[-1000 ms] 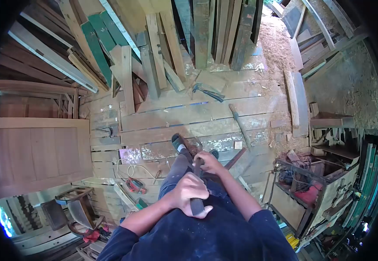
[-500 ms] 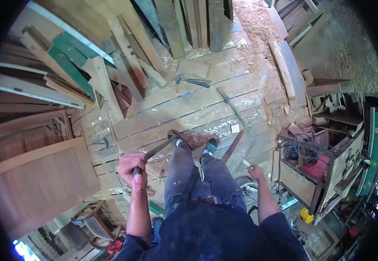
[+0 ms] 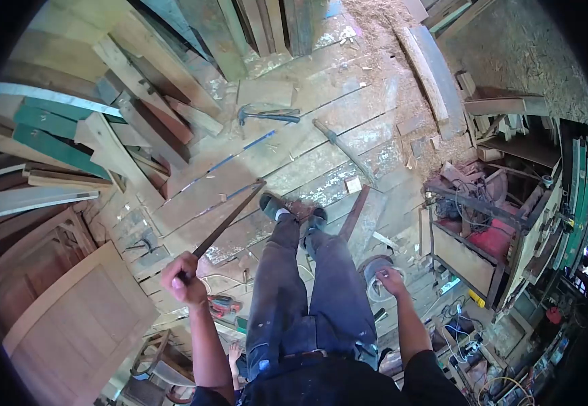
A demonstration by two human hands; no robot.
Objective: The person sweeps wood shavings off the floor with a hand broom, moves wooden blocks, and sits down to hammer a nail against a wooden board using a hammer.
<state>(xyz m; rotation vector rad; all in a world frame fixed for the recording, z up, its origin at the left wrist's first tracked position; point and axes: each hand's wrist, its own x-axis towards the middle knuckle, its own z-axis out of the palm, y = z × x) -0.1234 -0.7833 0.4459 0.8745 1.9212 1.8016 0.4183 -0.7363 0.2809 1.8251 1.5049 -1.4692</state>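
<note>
My left hand (image 3: 184, 279) is closed around a long dark bar (image 3: 230, 222), which slants away to the upper right. The bar's far tip is near my left shoe (image 3: 272, 204), over the plank floor. On the other side, my right hand (image 3: 392, 280) hangs with curled fingers in front of a round metal-rimmed object (image 3: 377, 292); whatever it may hold is too small to make out. A pale strip (image 3: 385, 239) lies just beyond that hand. Between my shoes and the right side, a reddish-brown board (image 3: 355, 213) rests on the floor.
A hammer-like tool (image 3: 267, 116) and a long stick (image 3: 345, 154) lie ahead. Boards (image 3: 138, 88) lean at the upper left, above a wooden panel (image 3: 81, 304). A cluttered frame cart (image 3: 466, 254) stands right. Another person's hand (image 3: 234, 352) shows beside my left leg, near a red tool (image 3: 223, 306).
The view has shifted. My left hand is lower and further left, with the bar still in it. My right hand now appears over the round object, apart from the pale strip. Another person's hand has appeared.
</note>
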